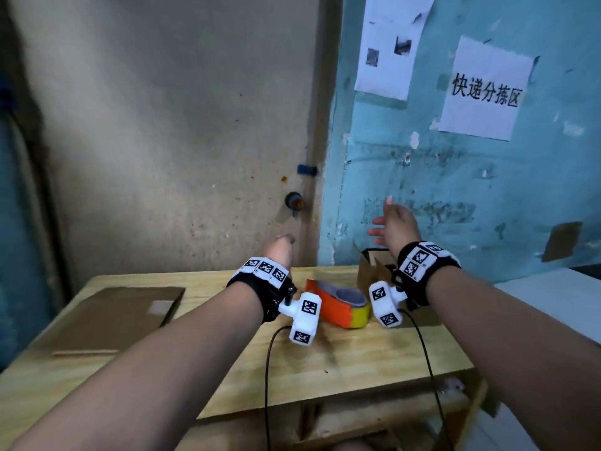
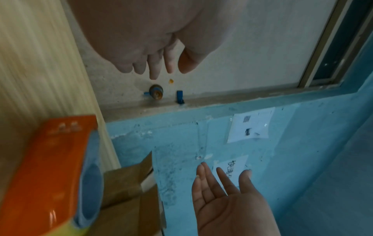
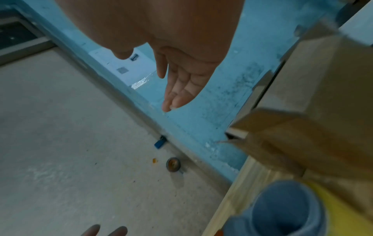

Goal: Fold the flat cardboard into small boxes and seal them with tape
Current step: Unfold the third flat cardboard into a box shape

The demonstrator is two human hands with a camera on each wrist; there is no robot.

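Observation:
Both hands are raised above the far edge of the wooden table [image 1: 357, 359] and hold nothing. My left hand [image 1: 280, 246] has relaxed fingers [image 2: 154, 70] pointing at the wall. My right hand [image 1: 392, 222] is spread, palm open [image 2: 222, 196], fingers straight [image 3: 177, 89]. A partly folded brown cardboard box [image 1: 374, 271] with raised flaps [image 2: 129, 183] stands below the right hand at the table's back edge [image 3: 315, 111]. An orange and yellow tape dispenser [image 1: 340, 307] lies between my wrists [image 2: 50, 175], its blue-grey roll [image 3: 286, 209] showing. Flat cardboard [image 1: 113, 317] lies on the table's left.
A beige wall with a small round fitting [image 1: 294, 201] and a blue clip [image 1: 306, 170] rises behind the table. To the right is a blue wall with paper notices [image 1: 484, 89]. A white surface [image 1: 546, 301] adjoins the table's right side. Black wrist cables [image 1: 268, 369] hang over the front edge.

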